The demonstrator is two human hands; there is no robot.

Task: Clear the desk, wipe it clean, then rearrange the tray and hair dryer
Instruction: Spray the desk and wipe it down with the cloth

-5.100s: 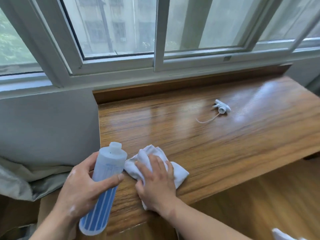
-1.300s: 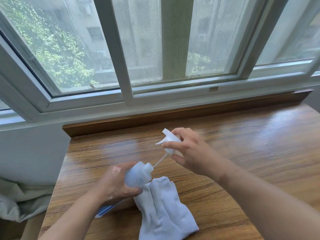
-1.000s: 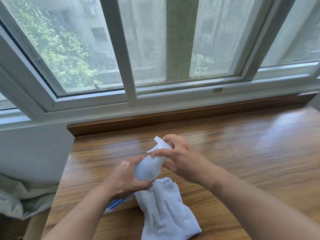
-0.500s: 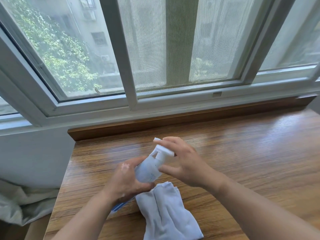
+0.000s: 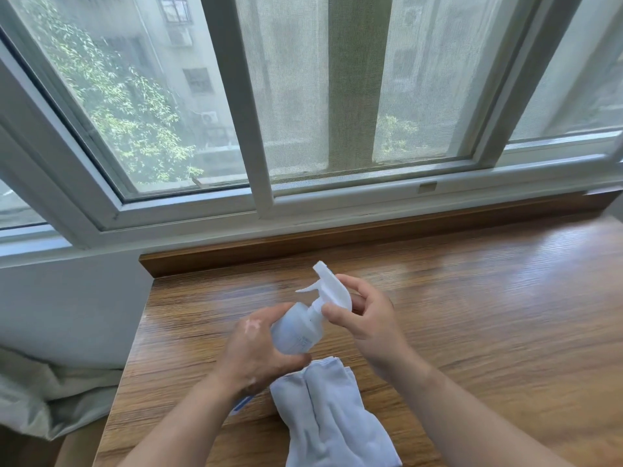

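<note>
Above the glossy brown wooden desk (image 5: 472, 315), the left hand (image 5: 256, 348) is wrapped around the body of a translucent pale-blue plastic spray bottle (image 5: 296, 328), tilted with its neck up and right. The right hand (image 5: 364, 318) pinches the white trigger nozzle (image 5: 332, 291) seated on the neck. A folded white cloth (image 5: 330, 419) lies on the desk just below both hands.

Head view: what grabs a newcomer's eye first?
The two hands at centre: the left hand grips a pale spray bottle while the right hand holds its white trigger head at the neck. Just below them, a white cloth lies on the wooden desk. Behind, a big window fills the top half.
</note>
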